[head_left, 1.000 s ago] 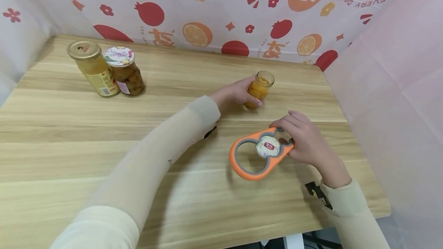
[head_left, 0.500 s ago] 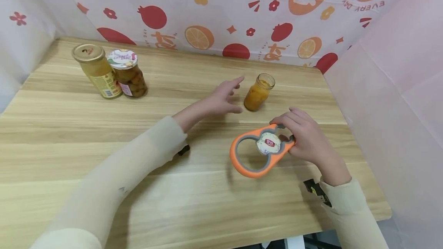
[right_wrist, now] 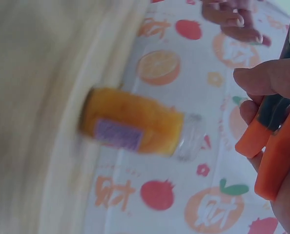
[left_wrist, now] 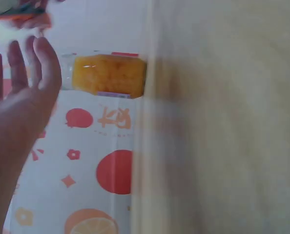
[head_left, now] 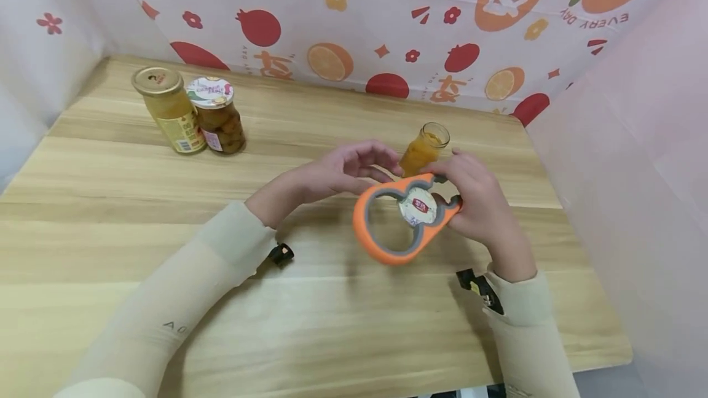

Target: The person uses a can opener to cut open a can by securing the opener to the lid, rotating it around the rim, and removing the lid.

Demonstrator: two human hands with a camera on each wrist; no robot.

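My right hand (head_left: pixel 480 198) grips the two orange handles of an orange and grey jar opener (head_left: pixel 361 221), held above the table. A pale round lid (head_left: pixel 418 206) with a red label sits in the opener's smaller opening. My left hand (head_left: pixel 340 172) is empty, its fingers loosely bent beside the opener's large ring. Behind both hands a lidless glass jar (head_left: pixel 418 155) of yellow-orange fruit stands upright on the table, its base hidden by the opener and hand in the head view. The left wrist view shows that jar (left_wrist: pixel 108 75) apart from the left fingers (left_wrist: pixel 48 63).
Two lidded jars stand close together at the back left: a tall yellow one (head_left: pixel 177 118) with a gold lid and a shorter brown one (head_left: pixel 222 128) with a patterned lid. A fruit-print cloth (head_left: pixel 310 11) hangs behind the wooden table (head_left: pixel 332 330).
My left hand has let go of the open jar, drawn back from it, then moved toward the jar opener. The right hand has shifted slightly up and left with the opener.
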